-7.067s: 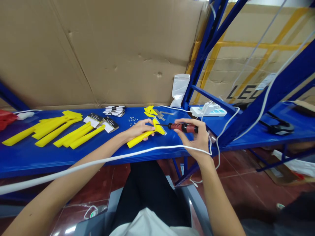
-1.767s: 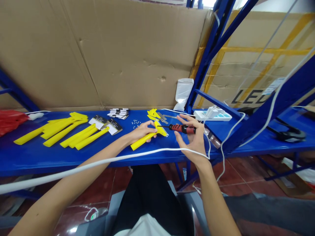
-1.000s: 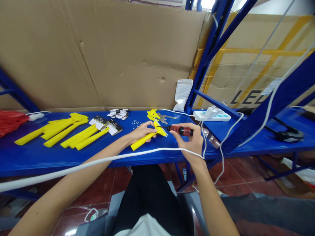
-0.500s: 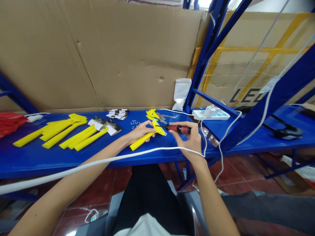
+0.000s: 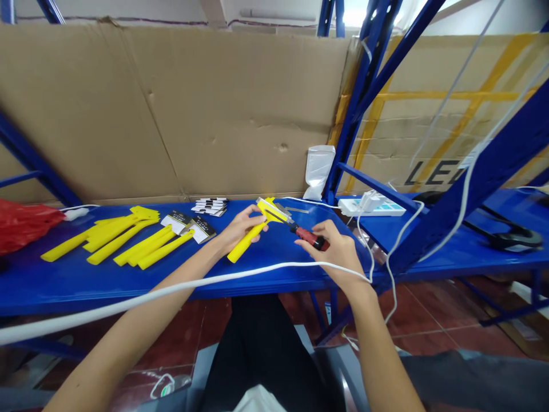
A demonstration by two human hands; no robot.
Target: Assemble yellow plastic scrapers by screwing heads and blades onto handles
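My left hand (image 5: 243, 226) is closed round a yellow scraper (image 5: 245, 245), close to its wide head, with the handle slanting down toward the front edge of the table. A red and black screwdriver (image 5: 309, 237) is in the fingers of my right hand (image 5: 338, 254). Its thin shaft reaches left across the scraper head; whether the tip touches a screw is too small to tell. Behind the head lie thin metal blades (image 5: 295, 210) and more yellow pieces, partly covered by the scraper.
Several yellow scrapers (image 5: 115, 232) lie at the left, some with black-and-white cards (image 5: 201, 229). Behind them is a stack of cards (image 5: 210, 206). A white cable (image 5: 240, 272) crosses in front of my forearms. A power strip (image 5: 388, 207) and blue rack post (image 5: 347, 126) stand right.
The scraper head has turned, now slanting down to the right. The screwdriver has tilted, its handle lower and nearer me. My view has tipped slightly upward.
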